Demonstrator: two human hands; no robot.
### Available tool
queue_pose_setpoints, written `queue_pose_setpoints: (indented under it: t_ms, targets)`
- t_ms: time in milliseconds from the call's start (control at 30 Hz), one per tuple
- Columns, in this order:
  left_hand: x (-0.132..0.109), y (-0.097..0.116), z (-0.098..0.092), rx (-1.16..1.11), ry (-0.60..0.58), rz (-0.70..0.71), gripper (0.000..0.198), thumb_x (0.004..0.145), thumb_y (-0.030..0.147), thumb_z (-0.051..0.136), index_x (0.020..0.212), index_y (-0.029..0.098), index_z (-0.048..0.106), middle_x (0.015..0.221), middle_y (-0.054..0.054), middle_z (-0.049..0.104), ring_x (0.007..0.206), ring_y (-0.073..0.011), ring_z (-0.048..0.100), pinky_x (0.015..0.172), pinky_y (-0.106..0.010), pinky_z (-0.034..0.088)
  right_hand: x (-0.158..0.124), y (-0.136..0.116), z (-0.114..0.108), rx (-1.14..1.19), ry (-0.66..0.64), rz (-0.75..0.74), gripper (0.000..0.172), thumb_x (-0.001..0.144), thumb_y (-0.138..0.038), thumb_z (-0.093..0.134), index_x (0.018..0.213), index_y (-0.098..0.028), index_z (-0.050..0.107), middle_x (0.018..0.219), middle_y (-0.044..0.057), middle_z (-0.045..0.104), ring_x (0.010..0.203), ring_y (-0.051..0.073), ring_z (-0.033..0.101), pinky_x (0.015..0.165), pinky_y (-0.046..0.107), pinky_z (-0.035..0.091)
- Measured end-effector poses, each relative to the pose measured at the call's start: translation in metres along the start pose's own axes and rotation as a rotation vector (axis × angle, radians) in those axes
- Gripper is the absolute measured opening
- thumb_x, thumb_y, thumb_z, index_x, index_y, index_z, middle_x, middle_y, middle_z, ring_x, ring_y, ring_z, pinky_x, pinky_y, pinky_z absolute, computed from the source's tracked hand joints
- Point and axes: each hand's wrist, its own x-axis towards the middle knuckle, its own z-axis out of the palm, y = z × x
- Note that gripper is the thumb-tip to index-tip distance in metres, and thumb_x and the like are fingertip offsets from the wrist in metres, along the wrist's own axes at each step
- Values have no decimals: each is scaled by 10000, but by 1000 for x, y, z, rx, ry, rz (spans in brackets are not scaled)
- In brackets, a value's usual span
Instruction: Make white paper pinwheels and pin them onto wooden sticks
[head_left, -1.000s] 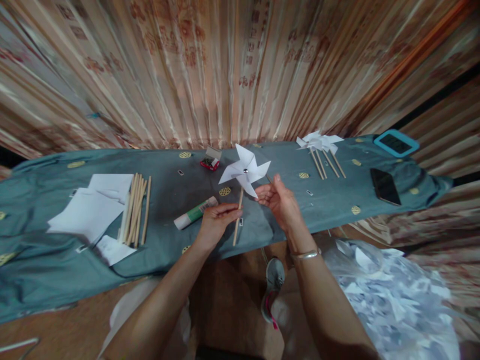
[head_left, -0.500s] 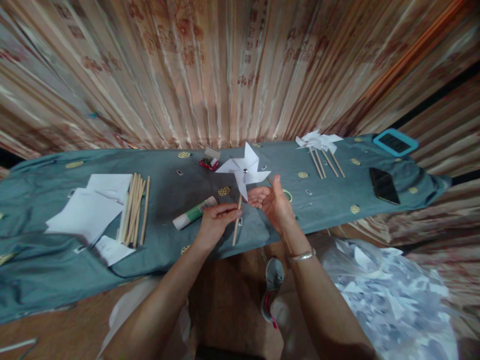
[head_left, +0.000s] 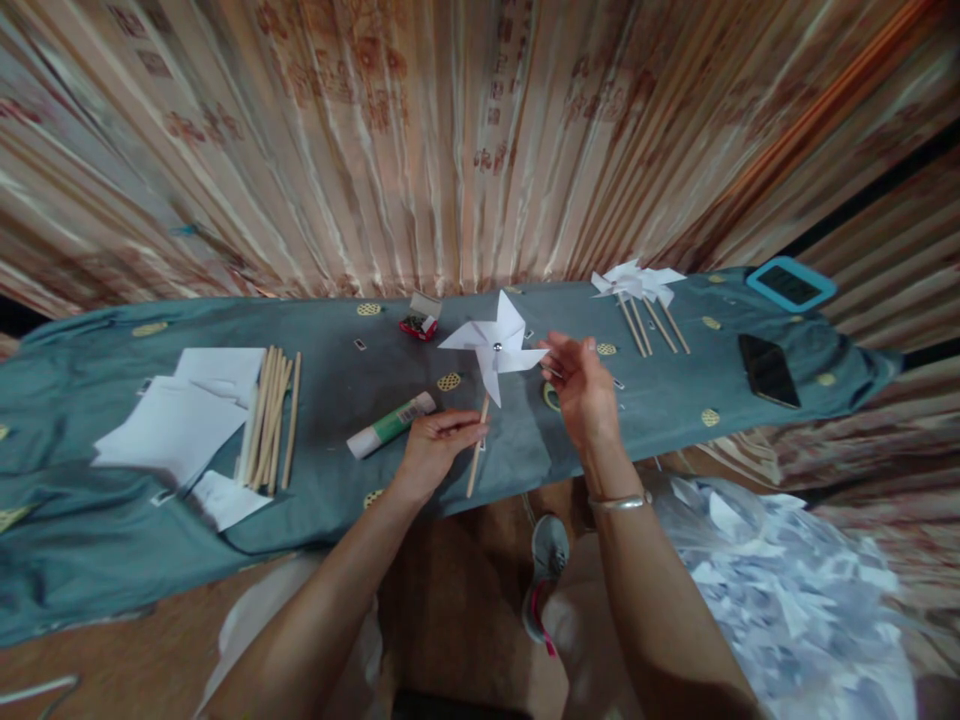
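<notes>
Patterned curtain (head_left: 442, 160) fills the background; reddish prints, some in square blocks, too blurred to read. Grey-green tablecloth (head_left: 675, 400) covers the long table: yellow pineapple prints, small white tag-like marks, their lettering too small to make out.

Clear plastic bag (head_left: 795, 610) at lower right, below the table edge, full of white paper pieces. Grey shoe (head_left: 550, 548) on the floor below the table.

Table, far left: white paper sheets (head_left: 176, 425), loosely overlapped, wooden sticks (head_left: 271, 425) bundled just beside them. Far right of centre: pinwheels (head_left: 637, 280) lying together, four sticks pointing toward the wearer.

Right hand (head_left: 585, 395): partly open, fingers loosely curled, gripping nothing; fingertips by the right blade of the white pinwheel (head_left: 507, 353), contact uncertain. Silver bracelet (head_left: 621, 503) on that wrist. Left hand (head_left: 439, 445): thumb and fingers closed in a pinch on the pinwheel's stick, below the blades. Pinwheel at table centre, between both hands, round pin at its hub.

Blue-framed device (head_left: 791, 284) at far right, screen dark, display unreadable. Black phone (head_left: 769, 370) just nearer. Glue stick (head_left: 391, 425) behind the left hand: green label, barcode-like patch, print illegible. Small red box (head_left: 418, 326), flap raised, small metallic bits inside.
</notes>
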Motion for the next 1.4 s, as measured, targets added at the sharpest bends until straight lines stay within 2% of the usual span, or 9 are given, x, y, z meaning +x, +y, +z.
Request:
queue_pose_setpoints:
  t_ms: [200, 433, 600, 733, 800, 1000, 1400]
  targets:
    - [0, 1, 0, 21, 7, 16, 259, 502, 320, 856, 705, 177, 784, 674, -21, 735, 614, -127, 612, 649, -248, 510, -4, -2, 3, 27, -41, 34, 492, 689, -653, 703, 794, -175, 753, 759, 29, 737, 708, 101, 658, 613, 188, 502]
    - [1, 2, -1, 22, 23, 32, 264, 514, 319, 852, 728, 177, 792, 680, -31, 741, 603, -133, 613, 633, -257, 523, -8, -1, 5, -8, -77, 63, 494, 768, -659, 629, 761, -176, 734, 782, 52, 733, 711, 121, 662, 649, 222, 517]
    - [2, 1, -2, 41, 30, 42, 268, 517, 326, 853, 730, 176, 791, 692, -38, 744, 615, -142, 623, 645, -268, 528, -8, 0, 5, -5, -101, 70, 507, 741, -688, 636, 755, -189, 726, 734, 40, 725, 711, 133, 668, 645, 232, 520]
    - [2, 1, -1, 32, 27, 36, 268, 518, 326, 854, 732, 178, 791, 697, -34, 747, 621, -144, 625, 652, -270, 529, -8, -3, 4, 25, -118, 80, 475, 757, -665, 638, 868, -214, 741, 849, 36, 759, 756, 124, 675, 655, 224, 520]
    - [2, 2, -1, 21, 25, 29, 264, 513, 322, 856, 726, 181, 790, 693, -29, 746, 616, -138, 621, 651, -266, 528, -8, -5, 3, 29, -128, 79, 479, 765, -668, 626, 852, -213, 747, 882, 46, 766, 771, 129, 676, 660, 230, 524]
    - [3, 3, -1, 3, 44, 30, 309, 470, 348, 883, 714, 184, 788, 695, -31, 750, 608, -134, 622, 633, -255, 524, -9, -4, 3, 13, -121, 79, 513, 761, -680, 621, 732, -186, 754, 799, 67, 760, 722, 137, 669, 649, 237, 527]
    - [3, 3, -1, 23, 68, 58, 314, 487, 368, 878, 720, 177, 786, 722, -45, 758, 624, -153, 643, 675, -289, 544, -16, 0, 8, -70, -152, 97, 544, 765, -697, 592, 674, -186, 755, 710, 69, 748, 683, 143, 663, 666, 257, 513]
